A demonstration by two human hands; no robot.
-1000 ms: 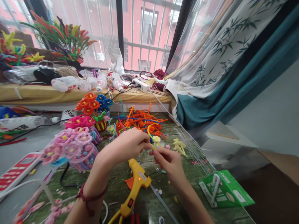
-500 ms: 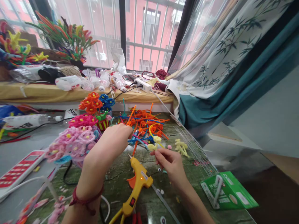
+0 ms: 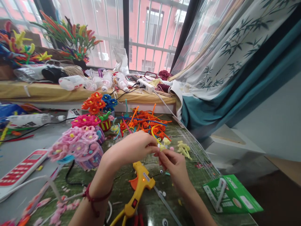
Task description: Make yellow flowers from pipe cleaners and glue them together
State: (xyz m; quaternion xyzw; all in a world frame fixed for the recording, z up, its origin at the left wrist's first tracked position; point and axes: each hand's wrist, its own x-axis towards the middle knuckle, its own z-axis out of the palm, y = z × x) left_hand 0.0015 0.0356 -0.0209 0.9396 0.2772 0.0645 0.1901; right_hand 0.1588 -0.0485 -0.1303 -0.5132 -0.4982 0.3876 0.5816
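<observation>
Now | left hand + right hand both pinched small yellow pipe-cleaner figure | glue gun lay just below on tabletop

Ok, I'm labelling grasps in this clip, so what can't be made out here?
Head view:
yellow pipe-cleaner piece in the right hand: mostly covered by fingertips, shape unclear.
left hand: back faces camera, its grip hidden.
glue gun: base cut off at the bottom edge.
green box: print too small.

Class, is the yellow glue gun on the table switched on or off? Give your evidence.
On, it seems: a small orange light glows on the yellow glue gun lying on the table.
</observation>
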